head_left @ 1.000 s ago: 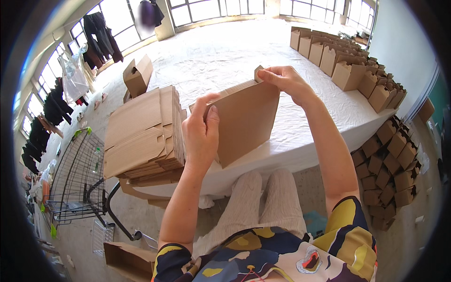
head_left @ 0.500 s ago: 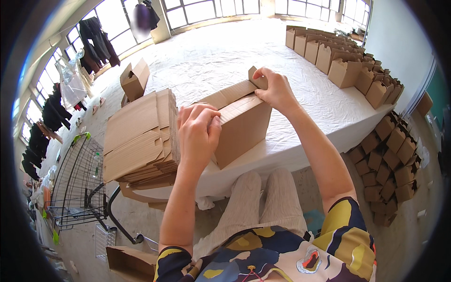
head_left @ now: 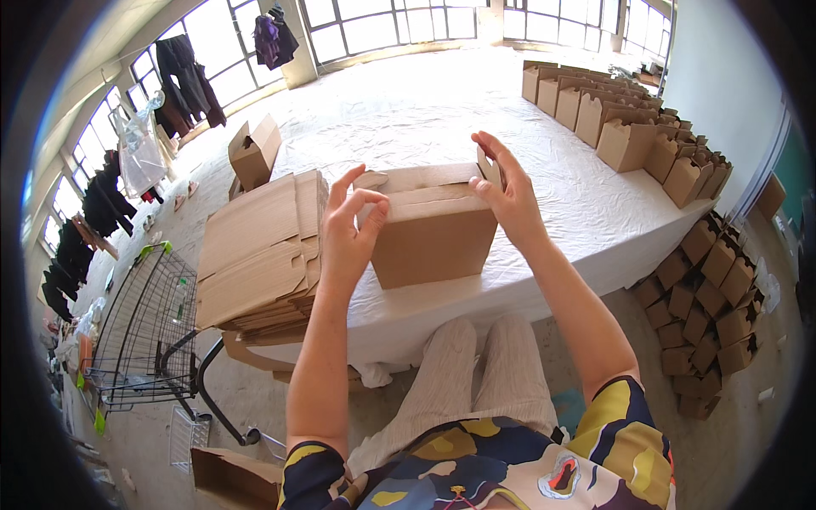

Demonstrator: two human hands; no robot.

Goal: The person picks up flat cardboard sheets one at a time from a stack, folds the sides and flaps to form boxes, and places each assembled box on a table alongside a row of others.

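A brown cardboard box (head_left: 433, 238) stands partly folded on the white-covered table (head_left: 586, 212) in front of me. My left hand (head_left: 348, 229) is at its left top corner, thumb and forefinger pinching the edge of the folded flap. My right hand (head_left: 506, 191) holds the right top corner, fingers spread upward and thumb on a small side flap. The box's top flaps lie folded inward. A stack of flat cardboard blanks (head_left: 263, 246) lies just left of my left hand.
Several folded boxes (head_left: 620, 119) line the table's far right, and more are piled on the floor (head_left: 705, 289) to the right. One open box (head_left: 253, 151) sits beyond the stack. A black wire cart (head_left: 140, 327) stands at left. Clothes hang by the windows.
The flat cardboard sheet I held upright has been folded into a box shape and set on the table. My hands moved from its edges to its top corners.
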